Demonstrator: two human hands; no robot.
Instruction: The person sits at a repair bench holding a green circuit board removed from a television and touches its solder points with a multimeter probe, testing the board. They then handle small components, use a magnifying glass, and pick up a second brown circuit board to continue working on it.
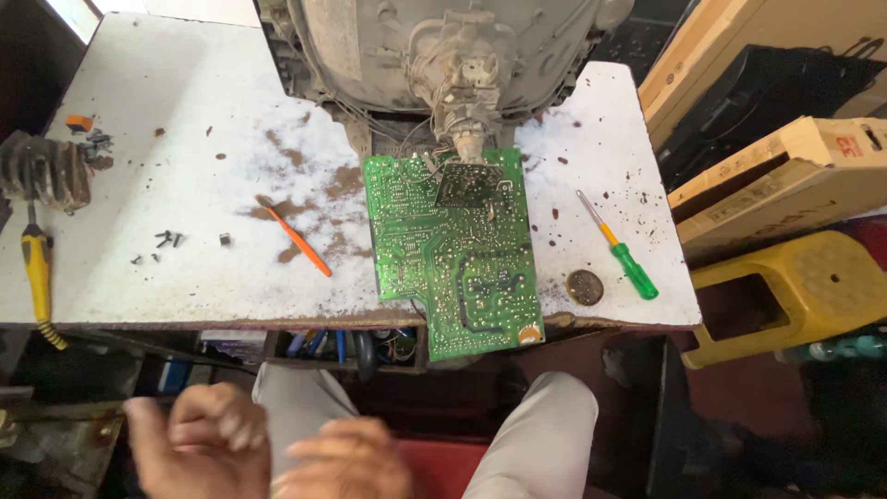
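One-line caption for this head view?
Both hands hover below a worn white table bearing a green circuit board.

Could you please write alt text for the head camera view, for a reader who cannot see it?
A green circuit board lies solder side up on a worn white table, overhanging its near edge, wired to an old tube set behind. An orange tool lies left of it, a green screwdriver right. Both hands, left and right, are blurred below the table.
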